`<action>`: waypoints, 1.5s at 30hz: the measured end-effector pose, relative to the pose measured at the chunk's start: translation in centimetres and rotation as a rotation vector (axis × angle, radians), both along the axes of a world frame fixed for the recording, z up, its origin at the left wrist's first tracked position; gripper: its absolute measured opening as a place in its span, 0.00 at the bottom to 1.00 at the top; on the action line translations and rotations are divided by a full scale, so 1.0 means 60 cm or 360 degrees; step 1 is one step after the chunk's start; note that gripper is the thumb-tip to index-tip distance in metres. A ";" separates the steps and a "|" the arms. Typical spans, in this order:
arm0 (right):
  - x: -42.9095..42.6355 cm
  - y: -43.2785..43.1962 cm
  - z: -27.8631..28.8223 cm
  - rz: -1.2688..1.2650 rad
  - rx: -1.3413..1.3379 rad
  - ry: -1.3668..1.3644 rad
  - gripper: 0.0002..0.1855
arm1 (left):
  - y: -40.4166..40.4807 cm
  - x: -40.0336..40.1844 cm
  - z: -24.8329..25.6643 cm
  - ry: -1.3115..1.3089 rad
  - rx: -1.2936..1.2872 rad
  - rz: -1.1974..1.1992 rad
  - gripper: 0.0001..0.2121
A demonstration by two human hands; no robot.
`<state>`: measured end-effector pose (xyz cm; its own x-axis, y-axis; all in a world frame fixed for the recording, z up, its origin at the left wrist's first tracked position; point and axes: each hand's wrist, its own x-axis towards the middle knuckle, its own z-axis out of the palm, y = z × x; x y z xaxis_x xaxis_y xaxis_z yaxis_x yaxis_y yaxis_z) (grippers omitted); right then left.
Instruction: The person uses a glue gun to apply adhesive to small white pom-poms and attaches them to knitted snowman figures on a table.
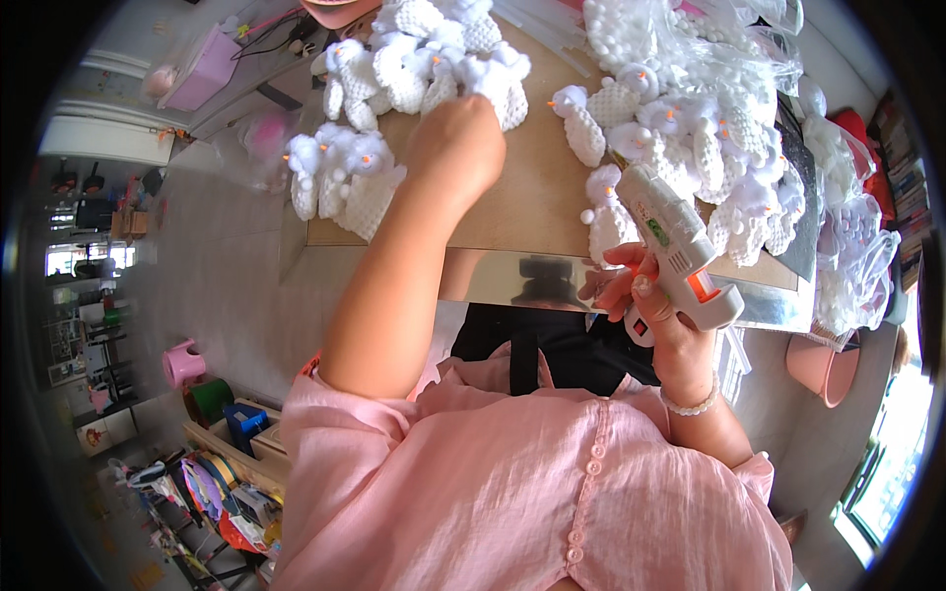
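My right hand (669,325) grips a white hot glue gun (669,221) with an orange trigger, its nozzle tilted up and left. Beyond the nozzle lies a heap of white knitted snowman-like figures (665,148) with fluffy heads and small orange noses. A single figure (610,214) stands just left of the gun. My left hand (462,140) reaches out to another cluster of white figures (429,66) on the far side of the table. Its fingers are hidden behind the back of the hand, so what they hold does not show. A smaller group of figures (340,173) sits left of my forearm.
The brown tabletop (517,214) has a shiny metal front edge (510,277). Clear plastic bags of white pompoms (680,44) lie at the back right, near loose glue sticks (543,33). A pink bin (820,369) is at the right; a pink stool (183,363) stands at the left.
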<state>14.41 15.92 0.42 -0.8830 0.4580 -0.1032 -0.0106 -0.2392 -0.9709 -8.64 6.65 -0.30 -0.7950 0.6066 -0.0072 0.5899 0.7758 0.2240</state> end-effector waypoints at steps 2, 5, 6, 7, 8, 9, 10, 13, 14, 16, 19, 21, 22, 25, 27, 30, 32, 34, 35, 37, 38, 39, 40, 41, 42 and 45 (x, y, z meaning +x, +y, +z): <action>0.005 0.005 -0.007 -0.0023 -0.0012 -0.0011 0.10 | -0.010 0.032 0.007 -0.0025 0.0027 -0.0084 0.08; 0.013 0.014 -0.016 0.0043 -0.0025 0.0002 0.09 | -0.039 0.084 0.012 -0.0078 0.0076 -0.0208 0.07; 0.017 0.016 -0.019 0.0070 -0.0042 0.0023 0.09 | -0.047 0.098 0.014 -0.0095 0.0095 -0.0258 0.06; 0.019 0.017 -0.020 0.0096 -0.0059 0.0044 0.09 | -0.055 0.108 0.014 -0.0148 0.0193 -0.0256 0.06; 0.020 0.018 -0.020 0.0112 -0.0066 0.0065 0.10 | -0.063 0.115 0.012 -0.0201 0.0292 -0.0254 0.06; 0.020 0.017 -0.020 0.0135 -0.0078 0.0089 0.10 | -0.074 0.122 0.010 -0.0251 0.0386 -0.0244 0.06; 0.020 0.015 -0.020 0.0157 -0.0090 0.0113 0.11 | -0.086 0.127 0.001 -0.0021 0.0602 -0.0266 0.06; 0.022 0.016 -0.022 0.0165 -0.0115 0.0113 0.15 | -0.100 0.139 0.008 -0.0819 0.1232 0.0263 0.04; 0.021 0.018 -0.020 0.0193 -0.0114 0.0081 0.16 | -0.102 0.145 0.021 -0.1312 0.1488 0.0379 0.03; 0.019 0.019 -0.011 0.0275 -0.0118 0.0030 0.18 | -0.117 0.154 0.021 -0.1755 0.1814 0.0309 0.04; 0.029 0.016 -0.009 0.0334 -0.0044 -0.0206 0.34 | -0.130 0.154 0.007 -0.2269 0.2073 0.0225 0.07; 0.033 0.012 -0.013 0.0395 -0.0006 -0.0153 0.33 | -0.127 0.160 0.005 -0.2420 0.2097 0.0251 0.10; 0.036 0.010 -0.013 0.0423 0.0061 -0.0183 0.33 | -0.127 0.161 0.002 -0.2437 0.2094 0.0240 0.11; 0.042 0.005 -0.011 0.0461 0.0183 -0.0174 0.23 | -0.121 0.167 0.010 -0.2385 0.2052 0.0301 0.11; 0.045 0.003 -0.009 0.0475 0.0221 -0.0164 0.16 | -0.118 0.164 0.009 -0.2400 0.2100 0.0288 0.11; 0.051 0.003 -0.010 0.0508 0.0211 -0.0202 0.13 | -0.119 0.164 0.009 -0.2376 0.2115 0.0285 0.10; 0.051 0.003 -0.011 0.0518 0.0196 -0.0221 0.13 | -0.120 0.165 0.009 -0.2336 0.2133 0.0292 0.09; 0.051 0.002 -0.012 0.0516 0.0216 -0.0225 0.13 | -0.117 0.166 0.012 -0.2281 0.2181 0.0300 0.08; 0.050 0.001 -0.012 0.0519 0.0223 -0.0229 0.12 | -0.117 0.166 0.014 -0.2247 0.2160 0.0311 0.08; 0.052 0.001 -0.011 0.0524 0.0203 -0.0238 0.12 | -0.118 0.166 0.016 -0.2181 0.2120 0.0332 0.08; 0.053 0.001 -0.011 0.0523 0.0181 -0.0241 0.12 | -0.117 0.166 0.017 -0.2175 0.2121 0.0327 0.08; 0.055 0.001 -0.012 0.0513 0.0136 -0.0240 0.11 | -0.117 0.166 0.018 -0.2171 0.2120 0.0321 0.08; 0.055 0.000 -0.012 0.0507 0.0118 -0.0243 0.11 | -0.116 0.166 0.018 -0.2166 0.2120 0.0316 0.08; 0.056 0.000 -0.012 0.0501 0.0099 -0.0246 0.11 | -0.117 0.165 0.018 -0.2166 0.2115 0.0317 0.08; 0.055 0.000 -0.011 0.0502 0.0107 -0.0253 0.11 | -0.117 0.165 0.017 -0.2165 0.2110 0.0319 0.08; 0.053 0.000 -0.008 0.0497 0.0092 -0.0266 0.11 | -0.118 0.165 0.016 -0.2177 0.2105 0.0327 0.08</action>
<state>17.60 15.92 -0.06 -0.9543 0.1779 -0.2400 0.2146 -0.1506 -0.9650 1.23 -0.43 0.67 -0.6975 0.6601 -0.2789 -0.5410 -0.2298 0.8090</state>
